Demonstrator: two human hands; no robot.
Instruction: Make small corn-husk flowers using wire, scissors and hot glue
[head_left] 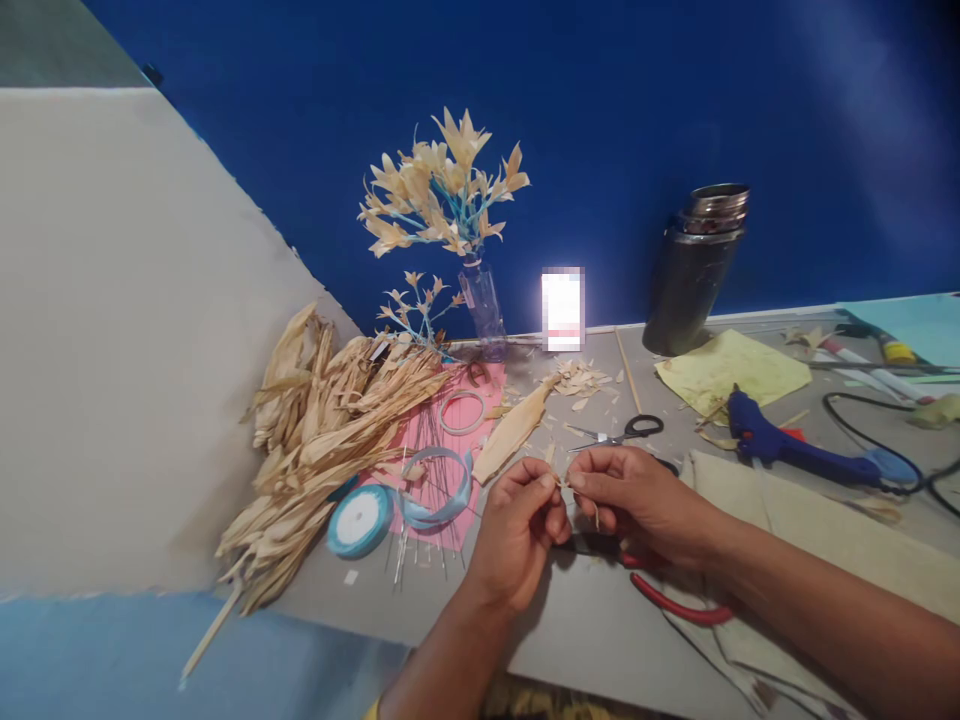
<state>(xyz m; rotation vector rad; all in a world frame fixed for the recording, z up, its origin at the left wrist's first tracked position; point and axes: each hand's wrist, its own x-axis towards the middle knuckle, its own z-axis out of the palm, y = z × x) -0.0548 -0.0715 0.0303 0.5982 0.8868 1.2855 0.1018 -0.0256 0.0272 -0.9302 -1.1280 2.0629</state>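
- Left hand (517, 520) and right hand (634, 500): fingertips pressed together at table centre, both pinching one small husk piece (564, 484) (pale, dry, thin; shape too small to tell).
- Red-handled pliers (675, 600): under the right hand, at 5 o'clock.
- Ribbon spool (360, 520): light blue, round, at 9 o'clock.
- Scissors (626, 432): black handles, just beyond the hands.
- Glue gun (795, 450): blue, at 2 o'clock.
- Corn husks (330, 430): tan, fibrous heap, at 10 o'clock.
- Husk flowers (442, 190): cream petals, blue stems, in a clear bottle at 12 o'clock.
- Steel flask (697, 265): dark cylinder, at 1 o'clock.
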